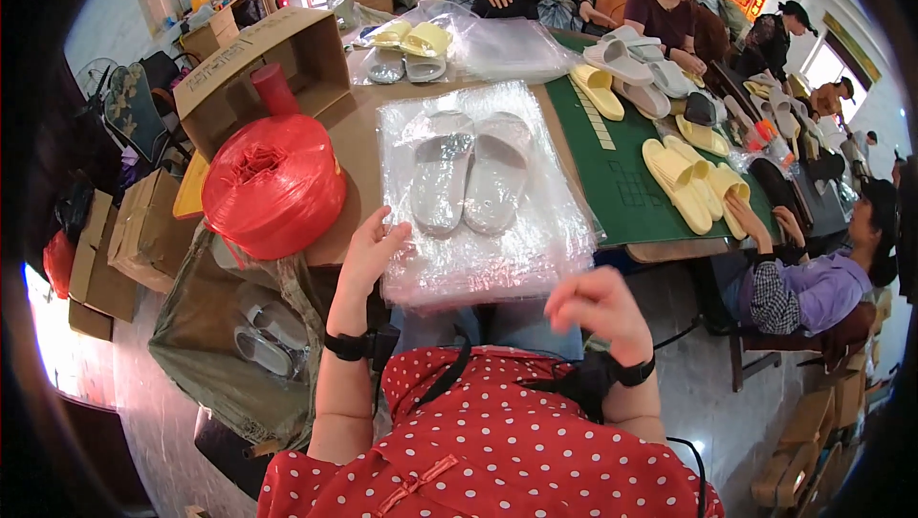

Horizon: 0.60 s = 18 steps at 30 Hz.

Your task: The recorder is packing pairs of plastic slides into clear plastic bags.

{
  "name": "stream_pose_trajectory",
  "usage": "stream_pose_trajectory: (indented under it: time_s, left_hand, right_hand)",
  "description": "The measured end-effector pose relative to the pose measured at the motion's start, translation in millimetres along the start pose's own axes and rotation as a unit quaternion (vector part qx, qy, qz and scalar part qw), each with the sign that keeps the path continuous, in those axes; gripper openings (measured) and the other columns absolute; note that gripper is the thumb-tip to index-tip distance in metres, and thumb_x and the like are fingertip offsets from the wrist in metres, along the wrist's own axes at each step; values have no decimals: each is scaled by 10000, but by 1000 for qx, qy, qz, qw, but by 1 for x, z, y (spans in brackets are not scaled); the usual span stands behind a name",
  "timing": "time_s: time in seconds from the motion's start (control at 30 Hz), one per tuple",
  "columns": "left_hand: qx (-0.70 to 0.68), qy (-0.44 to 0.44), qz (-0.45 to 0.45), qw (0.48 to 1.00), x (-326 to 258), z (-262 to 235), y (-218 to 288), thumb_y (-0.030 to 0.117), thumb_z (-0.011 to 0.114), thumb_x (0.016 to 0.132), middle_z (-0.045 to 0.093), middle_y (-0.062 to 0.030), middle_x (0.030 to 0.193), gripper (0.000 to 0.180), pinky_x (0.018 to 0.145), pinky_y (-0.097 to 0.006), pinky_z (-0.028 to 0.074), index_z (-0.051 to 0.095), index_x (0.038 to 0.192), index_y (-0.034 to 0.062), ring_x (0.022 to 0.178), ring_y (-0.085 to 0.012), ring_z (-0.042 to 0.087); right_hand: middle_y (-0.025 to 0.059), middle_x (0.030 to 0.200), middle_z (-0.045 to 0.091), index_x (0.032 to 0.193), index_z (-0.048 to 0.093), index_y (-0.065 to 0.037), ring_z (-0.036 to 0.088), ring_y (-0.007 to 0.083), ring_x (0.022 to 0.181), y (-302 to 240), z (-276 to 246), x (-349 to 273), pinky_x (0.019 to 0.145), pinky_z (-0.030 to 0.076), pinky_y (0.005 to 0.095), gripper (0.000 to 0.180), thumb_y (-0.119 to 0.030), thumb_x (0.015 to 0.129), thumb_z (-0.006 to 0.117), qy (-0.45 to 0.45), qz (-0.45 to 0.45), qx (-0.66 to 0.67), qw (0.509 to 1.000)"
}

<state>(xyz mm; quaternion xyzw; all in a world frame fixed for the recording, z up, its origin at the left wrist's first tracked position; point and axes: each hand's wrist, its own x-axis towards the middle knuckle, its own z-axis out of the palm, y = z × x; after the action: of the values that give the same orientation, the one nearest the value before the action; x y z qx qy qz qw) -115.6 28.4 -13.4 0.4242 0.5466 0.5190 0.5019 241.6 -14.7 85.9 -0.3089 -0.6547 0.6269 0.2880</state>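
Note:
A pair of grey slide slippers lies side by side on the stack of clear plastic bags in front of me. The shine of film over them suggests they are inside the top bag, but I cannot tell for sure. At the stack's left edge is my left hand, its fingertips touching the plastic, thumb and fingers apart. My right hand hovers by the near right corner of the stack, with loosely bent fingers and nothing visible in them.
A big red roll of plastic twine and an open cardboard box stand to the left. Below them, a cloth-lined bin holds bagged slippers. Yellow slippers lie on the green mat to the right, where a co-worker sits.

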Motion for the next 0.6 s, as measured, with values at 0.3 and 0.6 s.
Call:
stream_pose_trajectory:
  time_s: [0.3, 0.6]
  left_hand:
    - [86, -30, 11, 996, 6, -1, 0, 138, 676, 920, 700, -84, 870, 311, 686, -248, 520, 621, 1122, -91, 786, -126, 669]
    - [70, -47, 35, 996, 0, -7, -1, 89, 685, 888, 720, -77, 880, 223, 739, -249, 511, 674, 1045, -70, 818, -121, 676]
  right_hand:
    - [73, 824, 688, 1013, 693, 54, 590, 88, 743, 70, -50, 66, 694, 464, 256, 296, -221, 905, 678, 280, 108, -232, 925]
    - [35, 859, 712, 1044, 723, 29, 632, 95, 794, 74, -78, 53, 758, 486, 244, 243, -146, 879, 684, 197, 64, -109, 972]
